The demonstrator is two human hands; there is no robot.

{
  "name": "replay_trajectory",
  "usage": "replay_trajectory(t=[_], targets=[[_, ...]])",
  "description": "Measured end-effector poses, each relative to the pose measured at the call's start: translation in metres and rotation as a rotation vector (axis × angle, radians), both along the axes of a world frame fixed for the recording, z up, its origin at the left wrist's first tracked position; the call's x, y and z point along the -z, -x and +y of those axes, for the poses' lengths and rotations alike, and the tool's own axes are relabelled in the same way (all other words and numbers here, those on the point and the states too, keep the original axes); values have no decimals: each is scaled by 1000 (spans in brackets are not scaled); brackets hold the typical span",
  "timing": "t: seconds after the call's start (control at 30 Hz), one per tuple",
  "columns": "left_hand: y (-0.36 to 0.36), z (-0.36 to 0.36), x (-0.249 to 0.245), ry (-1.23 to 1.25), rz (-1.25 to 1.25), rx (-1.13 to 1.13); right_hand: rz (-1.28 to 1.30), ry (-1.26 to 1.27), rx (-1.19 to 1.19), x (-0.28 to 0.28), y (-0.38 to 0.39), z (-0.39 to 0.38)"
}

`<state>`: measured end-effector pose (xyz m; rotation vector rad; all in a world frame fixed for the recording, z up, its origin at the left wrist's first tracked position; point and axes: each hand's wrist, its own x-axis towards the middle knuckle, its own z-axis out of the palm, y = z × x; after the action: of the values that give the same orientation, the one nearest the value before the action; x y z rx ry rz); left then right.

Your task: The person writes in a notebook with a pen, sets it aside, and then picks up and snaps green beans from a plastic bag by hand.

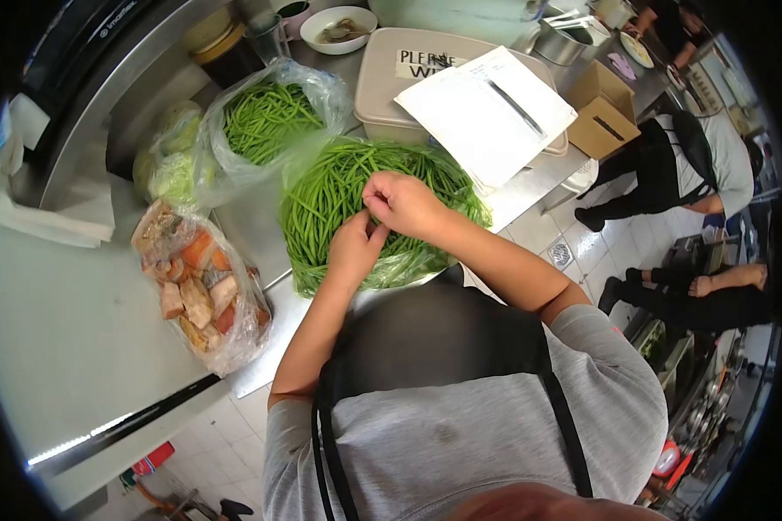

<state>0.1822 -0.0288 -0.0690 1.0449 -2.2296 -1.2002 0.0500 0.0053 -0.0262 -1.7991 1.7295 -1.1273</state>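
Observation:
A large open plastic bag heaped with long green beans lies on the counter in front of me. Over the heap, my left hand is closed, thumb and fingers pinched together. Just above and to its right, my right hand is curled with its fingertips pressed together, almost touching the left. Whatever sits between the fingertips is too small or hidden to make out. Behind the heap stands a second clear bag of green beans, which look shorter.
To the left lie a bag of orange and pale chunks and a bagged cabbage-like vegetable. A lidded tub with papers on top borders the beans. A white bowl stands behind. Other people are at right.

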Motion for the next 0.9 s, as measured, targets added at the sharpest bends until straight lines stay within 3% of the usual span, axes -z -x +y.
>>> replay_trajectory(t=[0.07, 0.17, 0.27, 0.33, 0.37, 0.4, 0.57, 0.67, 0.87, 0.9], targets=[[0, -6, -1, 32, 47, -12, -28, 131, 31, -11, -8, 4], [-4, -19, -21, 160, 117, -44, -349, -32, 53, -16, -14, 12], [-8, -35, -27, 282, 169, -3, -902, -277, -115, -9, -22, 21], [-11, -50, -26, -208, 314, -63, -1098, -328, -163, -7, -19, 25], [-13, -54, -26, -455, 384, -92, -932, -300, -57, -5, -16, 23], [-15, -54, -31, -524, 440, -75, -769, -271, 50, -2, -12, 19], [-20, -53, -39, -648, 470, -30, 68, 17, 324, 7, -11, 16], [-21, -54, -40, -651, 480, -29, 132, -67, 172, 8, -9, 15], [-20, -48, -35, -635, 518, -2, 266, -19, 127, 10, -11, 6], [-19, -46, -35, -627, 527, -2, 31, -63, 153, 13, -9, 3]])
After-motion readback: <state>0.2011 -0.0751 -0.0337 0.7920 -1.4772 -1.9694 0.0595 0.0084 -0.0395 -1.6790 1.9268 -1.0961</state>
